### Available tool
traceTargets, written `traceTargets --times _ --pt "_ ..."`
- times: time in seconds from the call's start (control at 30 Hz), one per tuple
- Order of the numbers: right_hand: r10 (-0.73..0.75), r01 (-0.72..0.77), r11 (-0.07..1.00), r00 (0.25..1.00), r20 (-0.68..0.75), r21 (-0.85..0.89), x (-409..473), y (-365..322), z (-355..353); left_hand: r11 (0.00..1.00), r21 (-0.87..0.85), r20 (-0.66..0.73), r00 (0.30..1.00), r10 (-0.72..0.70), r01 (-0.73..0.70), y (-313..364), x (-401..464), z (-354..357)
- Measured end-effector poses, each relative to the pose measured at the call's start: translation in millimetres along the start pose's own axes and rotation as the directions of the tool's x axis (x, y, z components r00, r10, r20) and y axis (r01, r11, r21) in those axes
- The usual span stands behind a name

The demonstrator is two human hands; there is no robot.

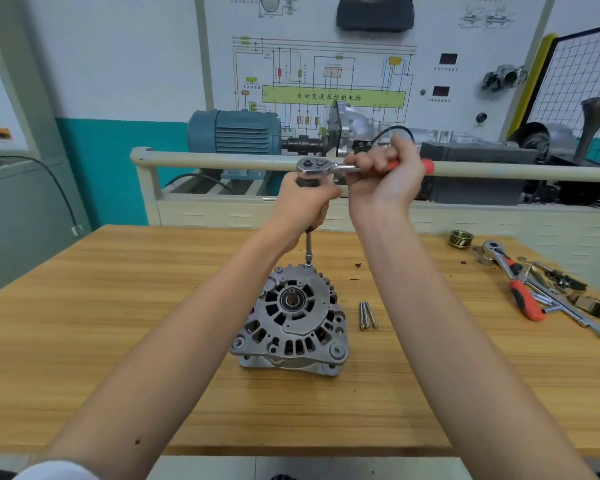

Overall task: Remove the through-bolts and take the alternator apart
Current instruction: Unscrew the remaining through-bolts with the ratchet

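The left hand (305, 202) grips the upright black-handled extension bar (308, 247) on the far rim of the grey cast-metal alternator (291, 320), while the right hand (383, 171) grips the red-handled chrome ratchet (329, 166) atop it.

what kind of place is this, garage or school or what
Probably an automotive training workshop: a wall board with a wiring diagram, a blue electric motor on a demonstration rig, and an alternator on a wooden bench.
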State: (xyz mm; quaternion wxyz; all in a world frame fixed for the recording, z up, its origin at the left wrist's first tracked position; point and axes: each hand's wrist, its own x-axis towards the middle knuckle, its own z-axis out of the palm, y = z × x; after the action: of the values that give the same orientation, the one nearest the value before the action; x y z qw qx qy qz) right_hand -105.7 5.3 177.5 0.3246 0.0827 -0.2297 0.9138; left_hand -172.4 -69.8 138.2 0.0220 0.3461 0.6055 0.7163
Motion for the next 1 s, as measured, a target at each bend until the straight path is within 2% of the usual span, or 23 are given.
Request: traceTargets --times 0.1,0.17,0.23,0.27,0.33,0.43,0.53,0.57,0.63,0.7,0.8,0.9,0.93,1.0 --pt "-0.280 0.291 0.955 0.949 0.141 -0.063 -33.1 18.5 -8.8 1.000 -0.019 -0.341 0.940 0.001 -0.008 -2.2 1.3 10.3" --pt "-0.414 0.462 0.874 0.870 0.268 -0.151 -47.5 29.2 -11.3 0.998 -0.044 -0.431 0.902 0.017 -0.040 -4.2 1.6 14.1" --pt "-0.435 0.504 0.845 0.842 0.321 -0.178 -49.9 31.8 -10.1 0.998 -0.051 -0.454 0.891 0.016 -0.044 -6.3 1.3 14.0" --pt "-0.411 0.476 0.863 0.857 0.311 -0.169 -47.2 29.3 -8.7 0.998 -0.054 -0.448 0.894 0.006 -0.034 -6.2 0.7 12.5" --pt "-0.292 0.327 0.937 0.926 0.241 -0.120 -34.0 18.8 -4.3 0.999 -0.038 -0.374 0.927 0.000 -0.015 -4.2 -1.5 6.9" --pt "0.008 -0.002 0.999 0.994 0.108 -0.053 -2.3 -0.2 0.6 0.998 -0.002 -0.122 0.991 0.062 -0.063 -1.1 -4.3 -6.4" --pt "0.284 -0.281 0.959 0.956 0.080 -0.049 23.5 -11.0 4.4 0.997 0.028 0.170 0.984 0.062 -0.067 3.8 -6.3 -11.8" --pt "0.337 -0.335 0.941 0.938 0.085 -0.041 28.5 -11.9 4.5 0.998 0.037 0.224 0.974 0.041 -0.050 5.0 -6.8 -9.9" --pt "0.345 -0.344 0.939 0.935 0.085 -0.024 30.5 -11.2 4.8 0.999 0.044 0.205 0.979 0.007 -0.017 4.7 -6.5 -5.7" --pt "0.248 -0.249 0.969 0.968 0.040 0.009 24.0 -8.7 4.5 0.999 0.039 0.100 0.995 -0.002 -0.002 1.9 -5.3 -2.4" --pt "-0.012 0.012 1.000 1.000 -0.010 0.027 -2.0 -0.2 -0.5 0.999 0.046 -0.136 0.991 0.005 0.001 -1.2 -4.1 5.7" --pt "-0.307 0.312 0.949 0.947 0.099 -0.050 -36.0 19.0 -8.5 1.000 0.014 -0.373 0.928 0.004 0.001 -3.4 -1.3 14.7" --pt "-0.378 0.394 0.915 0.912 0.158 -0.085 -45.1 24.5 -10.9 1.000 0.013 -0.396 0.918 0.012 -0.007 -3.3 -1.3 16.3" --pt "-0.434 0.470 0.875 0.868 0.239 -0.119 -52.8 28.7 -13.3 1.000 0.020 -0.351 0.936 0.021 -0.015 -3.7 -2.0 15.1"
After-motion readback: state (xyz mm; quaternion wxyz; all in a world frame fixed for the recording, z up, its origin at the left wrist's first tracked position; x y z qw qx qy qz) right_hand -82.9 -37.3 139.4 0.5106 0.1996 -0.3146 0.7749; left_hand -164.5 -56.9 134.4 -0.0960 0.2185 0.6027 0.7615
